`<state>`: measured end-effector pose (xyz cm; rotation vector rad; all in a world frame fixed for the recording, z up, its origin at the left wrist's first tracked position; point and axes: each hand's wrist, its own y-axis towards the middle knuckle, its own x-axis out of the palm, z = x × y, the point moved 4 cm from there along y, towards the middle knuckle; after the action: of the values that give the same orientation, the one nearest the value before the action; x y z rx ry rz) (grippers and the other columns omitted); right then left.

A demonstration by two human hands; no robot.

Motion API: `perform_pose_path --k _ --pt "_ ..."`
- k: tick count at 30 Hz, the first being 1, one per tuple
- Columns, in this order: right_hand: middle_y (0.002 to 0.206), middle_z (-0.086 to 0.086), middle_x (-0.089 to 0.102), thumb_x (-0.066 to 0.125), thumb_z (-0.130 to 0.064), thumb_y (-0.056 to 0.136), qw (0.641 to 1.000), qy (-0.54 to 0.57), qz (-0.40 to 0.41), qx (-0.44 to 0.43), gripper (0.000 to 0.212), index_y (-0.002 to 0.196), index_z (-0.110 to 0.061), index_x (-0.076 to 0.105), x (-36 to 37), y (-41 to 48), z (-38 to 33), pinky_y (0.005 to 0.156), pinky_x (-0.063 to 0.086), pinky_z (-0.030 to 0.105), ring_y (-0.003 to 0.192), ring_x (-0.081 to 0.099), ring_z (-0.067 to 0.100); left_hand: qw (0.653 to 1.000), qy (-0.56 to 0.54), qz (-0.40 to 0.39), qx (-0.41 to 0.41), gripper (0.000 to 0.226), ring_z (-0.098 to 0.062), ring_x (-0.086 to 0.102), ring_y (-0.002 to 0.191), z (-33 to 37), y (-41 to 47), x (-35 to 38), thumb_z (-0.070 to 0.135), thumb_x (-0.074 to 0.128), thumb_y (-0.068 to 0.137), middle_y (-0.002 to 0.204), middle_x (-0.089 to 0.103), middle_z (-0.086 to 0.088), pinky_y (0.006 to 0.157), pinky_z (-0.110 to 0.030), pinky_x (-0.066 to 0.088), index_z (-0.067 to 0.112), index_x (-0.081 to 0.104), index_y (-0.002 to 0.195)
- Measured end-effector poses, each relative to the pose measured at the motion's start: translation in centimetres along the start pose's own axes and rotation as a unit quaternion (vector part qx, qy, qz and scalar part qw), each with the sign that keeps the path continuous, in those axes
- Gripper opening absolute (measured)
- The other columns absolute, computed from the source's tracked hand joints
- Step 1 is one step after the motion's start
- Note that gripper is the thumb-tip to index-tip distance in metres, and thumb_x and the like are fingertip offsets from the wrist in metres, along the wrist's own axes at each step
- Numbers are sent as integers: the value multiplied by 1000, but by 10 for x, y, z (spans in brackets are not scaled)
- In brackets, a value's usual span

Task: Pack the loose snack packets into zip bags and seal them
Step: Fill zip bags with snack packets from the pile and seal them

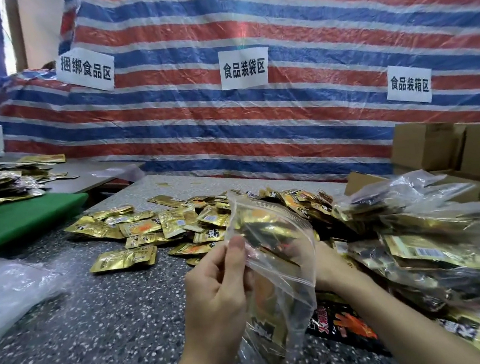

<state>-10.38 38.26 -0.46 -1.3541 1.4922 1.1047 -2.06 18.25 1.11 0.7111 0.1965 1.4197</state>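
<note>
I hold a clear zip bag (282, 254) upright in front of me, its mouth open at the top. My left hand (217, 291) pinches the bag's near rim between thumb and fingers. My right hand (318, 259) is inside or behind the bag, partly hidden by the plastic, gripping gold snack packets (262, 224) at the mouth. More gold packets lie in the bag's lower part. Loose gold snack packets (148, 227) are scattered on the speckled table (100, 330) beyond the bag.
Filled zip bags (435, 247) pile up at the right. Cardboard boxes (448, 148) stand at the back right. A green board (26, 216) with more packets sits at the left, and clear plastic (10, 292) lies near the left edge. A striped tarp (256, 120) with paper signs forms the back wall.
</note>
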Motion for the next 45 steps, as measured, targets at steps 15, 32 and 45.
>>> perform_pose_path --k 15,32,45 --pt "123 -6 58 38 -46 104 983 -38 178 33 36 123 -29 63 4 -35 -20 111 30 37 125 45 17 1000 -10 -18 -1 43 -7 39 43 -3 -1 0 48 53 85 51 49 2 38 -16 30 8 60 72" --pt "92 9 76 70 -22 71 693 712 37 -107 42 110 -6 65 -137 -87 -53 77 62 49 87 75 25 1000 -9 -28 -6 44 -6 34 42 -3 -1 3 44 53 87 50 44 7 38 -14 27 4 59 71" --pt "69 7 74 88 -8 68 939 336 20 -73 32 80 -8 59 -110 -94 -74 54 56 32 63 71 19 999 17 -21 22 40 -8 36 44 -2 -2 3 47 54 89 52 44 6 41 -17 29 18 58 62"
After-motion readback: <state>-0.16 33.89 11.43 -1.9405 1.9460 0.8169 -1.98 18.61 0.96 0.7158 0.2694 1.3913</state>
